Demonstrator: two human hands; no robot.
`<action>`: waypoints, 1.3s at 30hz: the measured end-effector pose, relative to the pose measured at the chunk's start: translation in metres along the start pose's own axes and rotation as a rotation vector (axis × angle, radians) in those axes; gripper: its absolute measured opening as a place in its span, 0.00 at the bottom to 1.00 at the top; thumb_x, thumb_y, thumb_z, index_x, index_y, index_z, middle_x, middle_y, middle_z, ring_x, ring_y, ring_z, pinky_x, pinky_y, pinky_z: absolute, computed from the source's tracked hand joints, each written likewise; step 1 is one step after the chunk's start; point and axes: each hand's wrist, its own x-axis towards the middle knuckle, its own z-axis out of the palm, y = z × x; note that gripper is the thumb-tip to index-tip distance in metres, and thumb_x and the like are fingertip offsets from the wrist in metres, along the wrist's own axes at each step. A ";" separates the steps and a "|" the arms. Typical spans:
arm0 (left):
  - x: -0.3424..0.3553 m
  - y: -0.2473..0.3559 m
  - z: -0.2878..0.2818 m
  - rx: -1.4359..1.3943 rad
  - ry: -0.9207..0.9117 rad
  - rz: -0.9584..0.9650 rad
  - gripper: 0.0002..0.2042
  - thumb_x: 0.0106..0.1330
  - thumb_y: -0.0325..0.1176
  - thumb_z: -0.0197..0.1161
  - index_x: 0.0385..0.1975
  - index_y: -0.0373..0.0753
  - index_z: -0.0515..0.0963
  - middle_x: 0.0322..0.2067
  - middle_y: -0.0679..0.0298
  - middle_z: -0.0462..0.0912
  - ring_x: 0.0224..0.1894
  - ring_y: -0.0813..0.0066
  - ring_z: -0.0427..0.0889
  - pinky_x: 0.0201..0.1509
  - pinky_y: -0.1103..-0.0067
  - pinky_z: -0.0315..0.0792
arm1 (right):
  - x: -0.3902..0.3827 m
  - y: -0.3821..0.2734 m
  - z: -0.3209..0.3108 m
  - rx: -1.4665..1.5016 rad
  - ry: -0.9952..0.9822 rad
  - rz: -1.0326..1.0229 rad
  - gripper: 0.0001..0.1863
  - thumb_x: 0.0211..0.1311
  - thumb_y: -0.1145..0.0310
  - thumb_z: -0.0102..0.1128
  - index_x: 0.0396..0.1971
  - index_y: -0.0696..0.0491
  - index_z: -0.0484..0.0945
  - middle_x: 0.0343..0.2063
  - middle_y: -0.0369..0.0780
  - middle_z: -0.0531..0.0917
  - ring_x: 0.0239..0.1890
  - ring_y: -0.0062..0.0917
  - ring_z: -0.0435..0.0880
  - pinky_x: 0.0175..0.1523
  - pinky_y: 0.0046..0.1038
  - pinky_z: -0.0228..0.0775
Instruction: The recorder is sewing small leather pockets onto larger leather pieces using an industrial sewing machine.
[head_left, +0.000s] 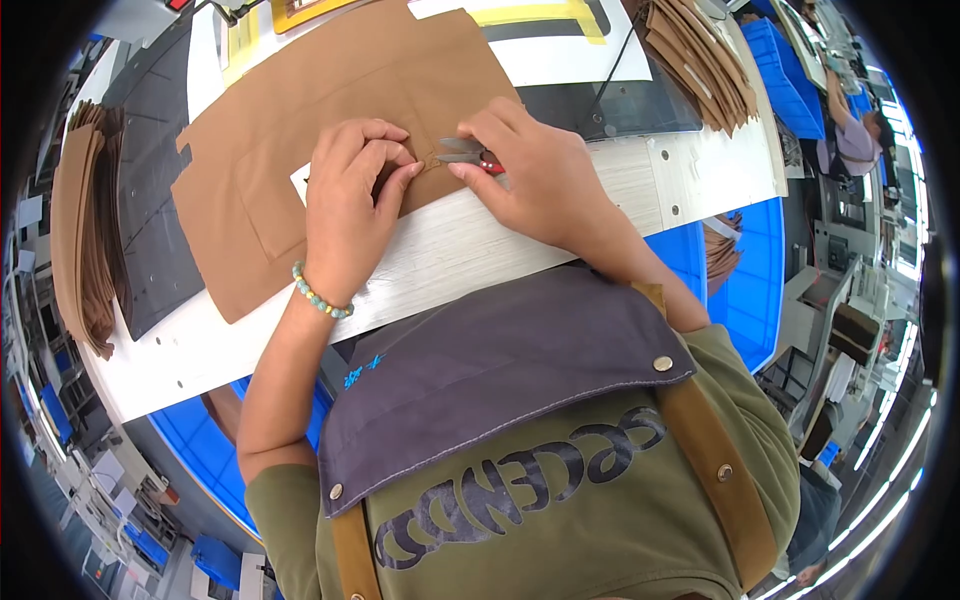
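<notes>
A large flat piece of brown fabric (270, 190) with a stitched-on pocket shape lies on the worktable, its near edge under my hands. My left hand (345, 195), with a beaded bracelet on the wrist, pinches the fabric by that edge, thumb against forefinger. Just to the right, my right hand (540, 170) is closed around a pair of thread snips (462, 152) with red on the handle. Their blades are apart and point left, over a small stitched spot on the fabric near my left fingertips. A white paper corner (299, 183) shows beside my left hand.
Stacks of folded brown pieces stand at the table's left end (85, 230) and far right (700, 65). Yellow-edged white sheets (560, 55) lie behind the fabric. Blue bins (755, 290) sit below the near edge. Another person (855, 140) works at the far right.
</notes>
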 end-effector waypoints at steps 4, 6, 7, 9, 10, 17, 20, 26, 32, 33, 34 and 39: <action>-0.002 0.003 0.001 -0.020 0.028 -0.010 0.06 0.58 0.22 0.72 0.31 0.36 0.80 0.39 0.63 0.84 0.42 0.64 0.79 0.46 0.72 0.74 | -0.003 -0.004 0.006 -0.042 0.011 -0.056 0.13 0.62 0.64 0.69 0.42 0.53 0.79 0.37 0.37 0.79 0.30 0.30 0.84 0.32 0.30 0.74; -0.003 0.005 0.002 -0.030 0.027 -0.020 0.06 0.58 0.21 0.72 0.31 0.36 0.80 0.36 0.63 0.84 0.39 0.64 0.79 0.44 0.73 0.73 | -0.003 -0.005 0.008 -0.054 0.016 -0.054 0.12 0.62 0.64 0.68 0.40 0.53 0.78 0.37 0.37 0.78 0.34 0.31 0.82 0.33 0.32 0.74; -0.003 0.006 0.003 -0.040 0.041 0.001 0.07 0.57 0.22 0.72 0.30 0.36 0.79 0.33 0.62 0.82 0.38 0.63 0.78 0.41 0.71 0.73 | -0.003 -0.005 0.009 -0.066 0.019 -0.054 0.12 0.62 0.63 0.67 0.38 0.54 0.78 0.36 0.37 0.76 0.38 0.31 0.81 0.33 0.34 0.74; -0.003 0.007 0.004 -0.050 0.054 0.023 0.07 0.57 0.22 0.72 0.29 0.36 0.78 0.30 0.62 0.81 0.36 0.62 0.76 0.38 0.70 0.72 | -0.002 -0.006 0.011 -0.073 0.052 -0.068 0.11 0.62 0.63 0.67 0.38 0.53 0.78 0.37 0.37 0.76 0.38 0.31 0.81 0.33 0.34 0.74; -0.003 0.008 0.004 -0.042 0.050 0.042 0.08 0.57 0.22 0.72 0.29 0.35 0.78 0.30 0.62 0.80 0.35 0.62 0.76 0.37 0.70 0.72 | -0.002 -0.005 0.011 -0.069 0.087 -0.090 0.11 0.62 0.63 0.67 0.38 0.53 0.78 0.37 0.37 0.76 0.39 0.30 0.80 0.33 0.33 0.74; -0.003 0.007 0.006 -0.032 0.019 0.117 0.07 0.58 0.21 0.71 0.30 0.35 0.78 0.31 0.61 0.81 0.33 0.63 0.77 0.37 0.72 0.72 | -0.002 -0.005 0.015 -0.096 0.112 -0.070 0.12 0.61 0.63 0.68 0.38 0.53 0.78 0.36 0.37 0.76 0.38 0.31 0.80 0.33 0.32 0.74; -0.002 0.006 0.007 -0.050 0.025 0.145 0.08 0.57 0.22 0.72 0.30 0.35 0.77 0.29 0.61 0.79 0.32 0.62 0.75 0.35 0.70 0.72 | -0.002 -0.007 0.017 -0.133 0.141 -0.100 0.11 0.61 0.64 0.68 0.37 0.53 0.77 0.35 0.37 0.75 0.37 0.30 0.80 0.33 0.32 0.74; -0.001 0.007 0.007 -0.055 0.023 0.141 0.08 0.57 0.21 0.71 0.30 0.35 0.77 0.29 0.61 0.79 0.32 0.62 0.75 0.35 0.70 0.72 | 0.001 -0.010 0.015 -0.151 0.103 -0.137 0.08 0.62 0.68 0.66 0.33 0.53 0.75 0.33 0.37 0.75 0.33 0.29 0.81 0.32 0.30 0.73; -0.001 0.010 0.005 -0.068 -0.007 0.128 0.07 0.58 0.21 0.71 0.30 0.35 0.78 0.29 0.61 0.80 0.33 0.61 0.76 0.37 0.71 0.71 | 0.002 -0.008 0.018 -0.167 0.072 -0.161 0.06 0.62 0.70 0.64 0.32 0.51 0.75 0.30 0.36 0.76 0.30 0.28 0.82 0.30 0.31 0.73; -0.001 0.012 0.004 -0.063 -0.028 0.115 0.07 0.58 0.21 0.71 0.30 0.35 0.78 0.29 0.61 0.80 0.33 0.61 0.76 0.37 0.71 0.71 | 0.002 -0.007 0.018 -0.159 0.080 -0.157 0.05 0.63 0.70 0.64 0.33 0.51 0.76 0.30 0.36 0.77 0.30 0.29 0.83 0.30 0.32 0.73; -0.001 0.014 0.001 -0.084 -0.055 0.101 0.07 0.58 0.20 0.71 0.30 0.35 0.78 0.30 0.61 0.80 0.33 0.62 0.76 0.37 0.71 0.71 | 0.003 -0.005 0.018 -0.139 0.093 -0.168 0.05 0.63 0.69 0.64 0.34 0.51 0.76 0.31 0.36 0.78 0.31 0.29 0.84 0.30 0.32 0.74; -0.023 0.028 -0.055 -0.383 -0.416 -0.014 0.07 0.56 0.20 0.71 0.29 0.35 0.79 0.29 0.61 0.80 0.33 0.62 0.77 0.39 0.71 0.72 | 0.003 0.041 -0.018 -0.124 0.319 0.124 0.12 0.64 0.60 0.67 0.40 0.52 0.79 0.36 0.37 0.82 0.33 0.30 0.85 0.33 0.32 0.76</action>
